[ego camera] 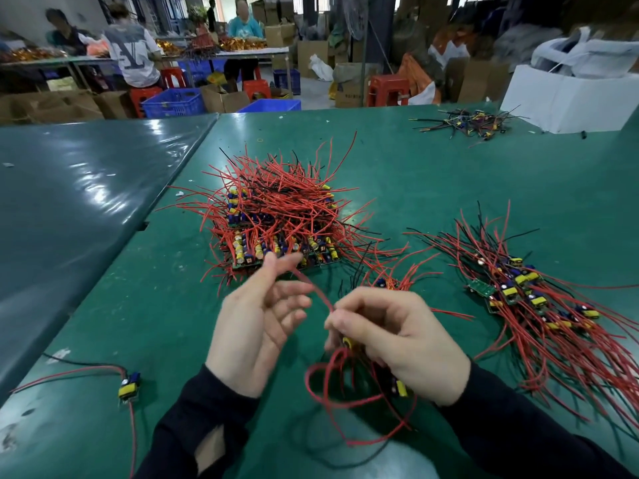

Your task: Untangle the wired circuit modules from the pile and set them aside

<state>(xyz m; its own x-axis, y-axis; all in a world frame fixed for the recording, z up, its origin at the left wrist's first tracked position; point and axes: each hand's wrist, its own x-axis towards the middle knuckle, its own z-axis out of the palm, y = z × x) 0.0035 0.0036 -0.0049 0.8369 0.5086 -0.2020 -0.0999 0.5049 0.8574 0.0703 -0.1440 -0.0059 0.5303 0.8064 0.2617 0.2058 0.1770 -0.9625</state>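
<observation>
The right hand (394, 337) curls around a wired module (399, 387) — its yellow part peeks out under the palm, red wires looping below the wrist — while one red wire (313, 288) runs up from its fingertips to the left hand (257, 326), which is spread loosely with the wire pinched at its fingertips. Just beyond both hands sits the tangled pile (276, 219); the sorted modules (532, 299) lie off to the right hand's outer side, and a lone module (129, 385) lies left of the left wrist.
</observation>
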